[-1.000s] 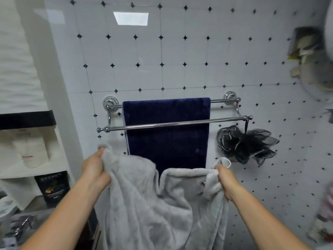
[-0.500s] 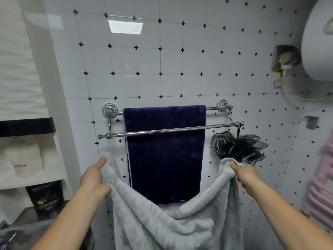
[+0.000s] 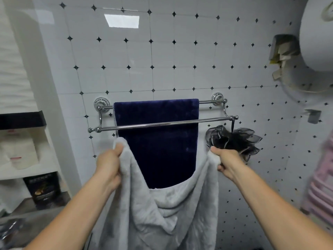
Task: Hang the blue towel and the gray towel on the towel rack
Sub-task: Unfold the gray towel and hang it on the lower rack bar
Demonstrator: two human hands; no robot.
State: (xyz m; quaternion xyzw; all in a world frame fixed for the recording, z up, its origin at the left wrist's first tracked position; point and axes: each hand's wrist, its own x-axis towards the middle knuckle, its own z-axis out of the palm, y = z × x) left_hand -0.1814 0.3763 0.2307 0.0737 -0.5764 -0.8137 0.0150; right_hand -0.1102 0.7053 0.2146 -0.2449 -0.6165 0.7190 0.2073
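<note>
A chrome double-bar towel rack (image 3: 212, 120) is fixed to the tiled wall. The dark blue towel (image 3: 158, 143) hangs over its rear bar, behind the front bar. I hold the gray towel (image 3: 162, 210) spread below the front bar: my left hand (image 3: 110, 163) grips its upper left corner and my right hand (image 3: 227, 159) grips its upper right corner. The towel's top edge sags in a curve between my hands, in front of the blue towel's lower part. Its bottom runs out of frame.
A black mesh bath sponge (image 3: 234, 139) hangs from the rack's right end, just behind my right hand. Shelves (image 3: 23, 118) with bottles and a dark box (image 3: 43, 188) stand at the left. A white water heater (image 3: 317, 33) is at upper right, pink items (image 3: 322, 181) at right.
Both hands have risen with the gray towel's corners, closer to the front bar. The hands have spread apart and the towel's top edge is pulled wider.
</note>
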